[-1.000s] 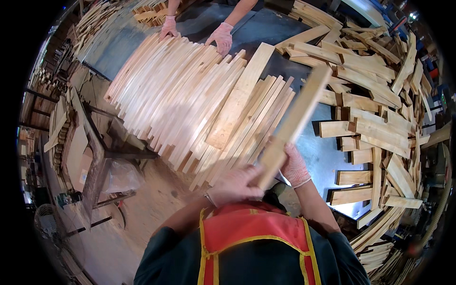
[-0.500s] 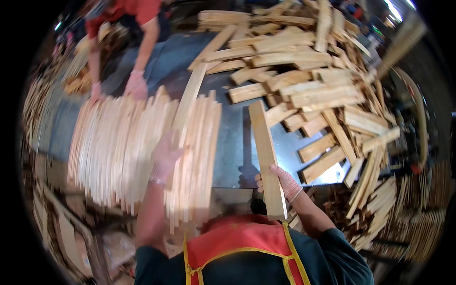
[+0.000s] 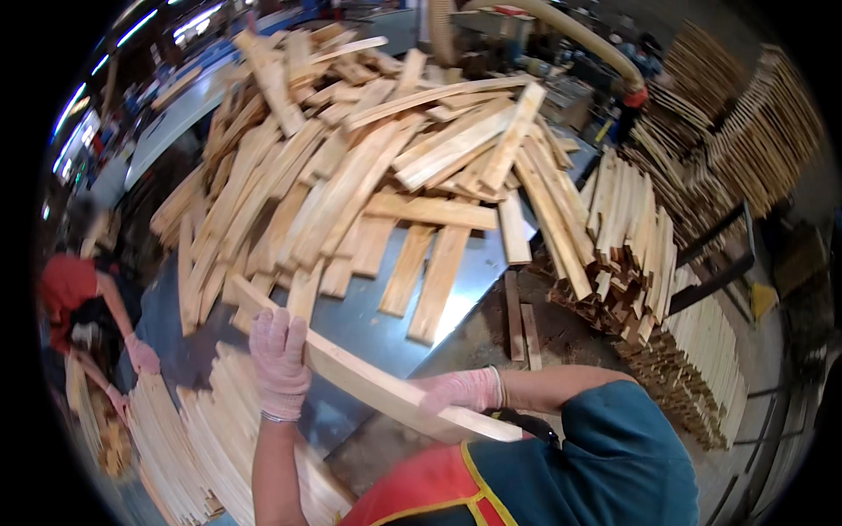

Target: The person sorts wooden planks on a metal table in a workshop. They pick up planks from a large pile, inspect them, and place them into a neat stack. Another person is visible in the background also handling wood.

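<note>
A long pale wooden board (image 3: 377, 379) slants across in front of me, its far end to the left and its near end by my right side. My left hand (image 3: 282, 364), in a pink knit glove, is closed on the board toward its far end, the fingers hiding part of it. Toward the near end, my right hand (image 3: 460, 390), also gloved, grips the same board. Below and left of my left hand, a row of boards set side by side (image 3: 224, 430) lies on the metal table (image 3: 351, 329).
A large loose heap of boards (image 3: 351, 193) covers the table's far part. Another person (image 3: 79, 298) at the left has gloved hands on the row's edge. Stacked boards (image 3: 640, 219) stand on the right, with more piles behind. A ribbed hose (image 3: 579, 35) arches at the back.
My view has turned right toward the heap. Earlier, my right hand held one board upright while my left was at another over the row; now both hands hold one board slanted across me.
</note>
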Action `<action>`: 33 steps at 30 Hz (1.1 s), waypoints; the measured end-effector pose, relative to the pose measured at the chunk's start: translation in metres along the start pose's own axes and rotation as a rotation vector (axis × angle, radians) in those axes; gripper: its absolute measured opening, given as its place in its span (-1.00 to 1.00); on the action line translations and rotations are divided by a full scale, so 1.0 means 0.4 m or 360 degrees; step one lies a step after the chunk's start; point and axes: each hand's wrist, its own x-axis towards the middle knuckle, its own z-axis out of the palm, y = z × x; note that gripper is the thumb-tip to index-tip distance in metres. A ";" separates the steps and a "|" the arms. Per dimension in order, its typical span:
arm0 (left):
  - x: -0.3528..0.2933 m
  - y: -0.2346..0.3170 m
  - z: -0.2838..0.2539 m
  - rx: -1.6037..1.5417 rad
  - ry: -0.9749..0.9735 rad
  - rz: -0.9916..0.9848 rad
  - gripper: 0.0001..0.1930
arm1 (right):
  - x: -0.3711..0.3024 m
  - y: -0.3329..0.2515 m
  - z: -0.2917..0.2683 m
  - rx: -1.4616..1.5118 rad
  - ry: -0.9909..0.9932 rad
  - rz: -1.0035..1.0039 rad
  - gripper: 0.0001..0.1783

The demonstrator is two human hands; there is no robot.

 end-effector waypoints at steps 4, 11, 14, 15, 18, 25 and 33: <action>0.190 0.120 0.213 0.0169 -0.0068 -0.0427 -0.19 | -0.222 -0.079 -0.122 0.0388 0.0214 -0.0371 0.06; 0.270 -0.103 0.465 0.0378 -0.0791 -0.1280 -0.01 | -0.793 -0.274 -0.464 -0.0245 0.2112 -0.0870 -0.19; 0.368 -0.021 0.543 0.0273 -0.1182 -0.1533 0.15 | -1.032 -0.347 -0.670 -0.0248 0.2856 -0.0958 -0.42; 0.406 0.012 0.575 0.0175 -0.1133 -0.1427 0.19 | -1.153 -0.328 -0.792 -0.0453 0.2950 -0.0894 -0.35; 0.346 0.021 0.679 0.0411 -0.1056 -0.1494 0.21 | -1.386 -0.335 -1.094 -0.0583 0.3120 -0.0852 -0.22; 0.455 0.011 0.585 0.0964 -0.1306 -0.1250 0.13 | -1.236 -0.423 -1.189 -0.2146 0.3422 0.0551 -0.17; 0.285 0.117 0.588 -0.0674 -0.1637 -0.1641 -0.50 | -0.742 -0.395 -1.027 -0.1529 0.1860 -0.0614 -0.21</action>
